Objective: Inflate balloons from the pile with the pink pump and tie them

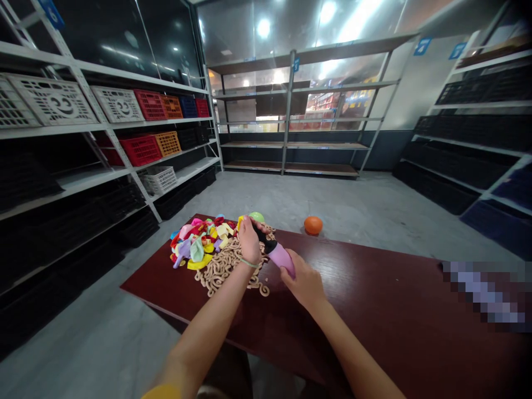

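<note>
My right hand [305, 280] is wrapped round the pinkish-purple body of a balloon pump [281, 259], whose black end [266, 241] points up and left. At that black end my left hand [250, 241] is closed, with a bit of yellow balloon [240, 223] showing at its fingertips. How far the balloon sits over the nozzle is hidden by the fingers. Under and beside my left wrist lies a heap of beige curled rings or hooks [224, 266]. A pile of limp, many-coloured balloons [199, 244] spreads to the left of it.
These things lie on a dark red-brown table [353, 288]. Beyond its far edge are an orange inflated balloon [313, 225] and a green one [256, 217]. A pixelated patch covers the right side. Shelves with crates [141, 149] line the left wall; more shelving [286, 147] stands behind.
</note>
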`<state>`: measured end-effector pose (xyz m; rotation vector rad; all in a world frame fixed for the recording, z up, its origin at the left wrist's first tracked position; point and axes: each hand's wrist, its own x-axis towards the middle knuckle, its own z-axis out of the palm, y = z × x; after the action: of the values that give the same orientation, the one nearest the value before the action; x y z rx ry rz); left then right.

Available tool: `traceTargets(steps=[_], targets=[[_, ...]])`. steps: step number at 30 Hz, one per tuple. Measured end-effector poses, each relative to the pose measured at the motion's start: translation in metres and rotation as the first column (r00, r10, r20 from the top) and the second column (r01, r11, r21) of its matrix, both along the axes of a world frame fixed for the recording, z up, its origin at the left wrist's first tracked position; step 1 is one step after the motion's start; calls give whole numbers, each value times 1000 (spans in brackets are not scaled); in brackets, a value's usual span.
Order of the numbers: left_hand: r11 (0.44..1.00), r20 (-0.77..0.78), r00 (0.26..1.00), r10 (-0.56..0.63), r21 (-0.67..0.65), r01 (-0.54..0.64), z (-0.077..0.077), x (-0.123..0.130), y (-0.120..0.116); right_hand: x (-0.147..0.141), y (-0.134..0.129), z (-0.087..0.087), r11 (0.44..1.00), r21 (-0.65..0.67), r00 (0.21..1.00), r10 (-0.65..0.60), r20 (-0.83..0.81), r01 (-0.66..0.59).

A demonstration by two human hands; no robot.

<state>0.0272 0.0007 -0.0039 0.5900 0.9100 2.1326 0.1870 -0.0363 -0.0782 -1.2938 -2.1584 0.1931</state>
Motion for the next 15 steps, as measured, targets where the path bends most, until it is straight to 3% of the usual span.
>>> traceTargets(steps=[10,15], targets=[[1000,45,999,-6,-15,7,0,12,2,-1,4,-4,994,-94,998,48,-39,-52],[998,-12,999,35,-44,-36,9,-16,18,6,12,-15,998,-26,998,55,32,-54]])
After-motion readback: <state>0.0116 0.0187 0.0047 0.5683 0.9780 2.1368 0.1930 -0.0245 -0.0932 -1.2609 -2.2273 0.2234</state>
